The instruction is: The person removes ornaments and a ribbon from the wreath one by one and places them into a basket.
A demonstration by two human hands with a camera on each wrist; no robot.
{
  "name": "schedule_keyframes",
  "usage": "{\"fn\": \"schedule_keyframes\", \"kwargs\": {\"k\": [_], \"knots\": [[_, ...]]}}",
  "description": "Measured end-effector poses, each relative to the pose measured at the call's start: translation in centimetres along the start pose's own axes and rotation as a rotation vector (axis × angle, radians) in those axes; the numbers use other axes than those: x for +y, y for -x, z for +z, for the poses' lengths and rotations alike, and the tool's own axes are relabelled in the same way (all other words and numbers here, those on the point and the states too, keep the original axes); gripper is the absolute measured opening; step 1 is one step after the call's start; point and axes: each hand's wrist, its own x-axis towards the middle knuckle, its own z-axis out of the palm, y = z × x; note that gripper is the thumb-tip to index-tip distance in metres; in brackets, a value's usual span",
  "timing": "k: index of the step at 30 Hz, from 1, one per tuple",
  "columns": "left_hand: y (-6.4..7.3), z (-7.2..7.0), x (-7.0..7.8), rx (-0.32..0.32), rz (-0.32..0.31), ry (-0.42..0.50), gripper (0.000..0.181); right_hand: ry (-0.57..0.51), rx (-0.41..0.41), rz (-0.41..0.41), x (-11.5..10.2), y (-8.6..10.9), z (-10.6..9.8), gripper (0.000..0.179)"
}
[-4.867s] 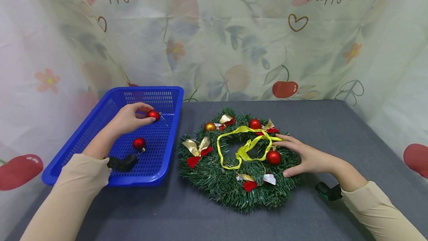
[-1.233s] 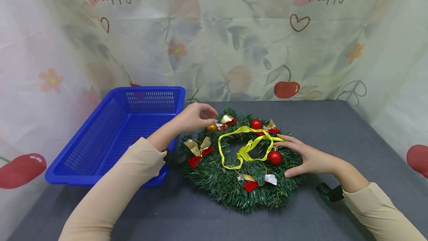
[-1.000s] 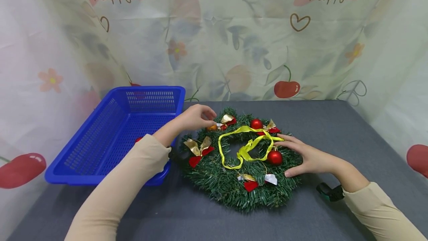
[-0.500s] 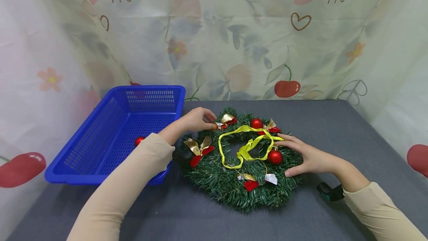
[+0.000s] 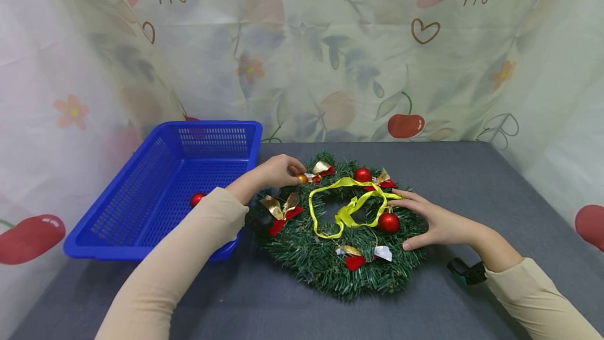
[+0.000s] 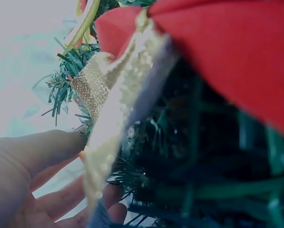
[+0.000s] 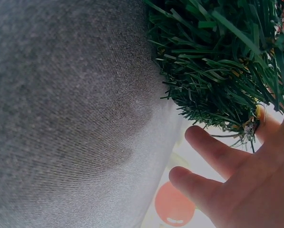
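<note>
A green tinsel wreath (image 5: 330, 272) lies on the table, carrying bows, baubles and a looped yellow ribbon (image 5: 346, 219). At its far left my left hand (image 5: 274, 172) holds a gold bauble (image 5: 302, 178) between thumb and curled fingers. In the left wrist view, a gold and red bow (image 6: 115, 99) hides part of that grip. My right hand (image 5: 441, 223) rests at the wreath's right edge with fingers and thumb spread, beside a red bauble (image 5: 389, 222). Another red bauble (image 5: 363, 174) sits at the wreath's back.
Left of the wreath stands a blue plastic basket (image 5: 219, 140) with a red bauble (image 5: 197, 199) in it; my left forearm crosses its right rim. The grey cloth-covered table (image 5: 292, 319) meets a printed curtain (image 5: 306, 56) behind.
My left hand has moved from the basket, where it held a red bauble, rightward to the wreath and now grips the gold bauble, which has shifted slightly right. The right hand stays put.
</note>
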Motion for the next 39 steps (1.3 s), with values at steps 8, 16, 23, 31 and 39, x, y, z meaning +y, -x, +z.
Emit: {"fn": "schedule_keyframes", "kwargs": {"k": [8,16,23,31,39], "knots": [[0.2,-0.1,0.3,0.017,0.006,-0.013,0.031,-0.002,0.000,-0.010,0.1,0.0,0.0,0.075],[0.4,-0.2,0.5,0.061,0.018,0.017,0.029,-0.008,-0.005,-0.005,0.1,0.0,0.0,0.076],[0.6,-0.6,0.8,0.076,0.031,0.015,0.030,0.001,-0.003,0.007,0.1,0.0,0.0,0.076],[1.1,-1.3,1.1,0.074,0.058,-0.008,0.035,-0.001,-0.003,0.002,0.1,0.0,0.0,0.076],[2.1,-1.8,1.3,0.057,0.086,-0.020,0.037,0.001,-0.004,0.003,0.2,0.0,0.0,0.076]]}}
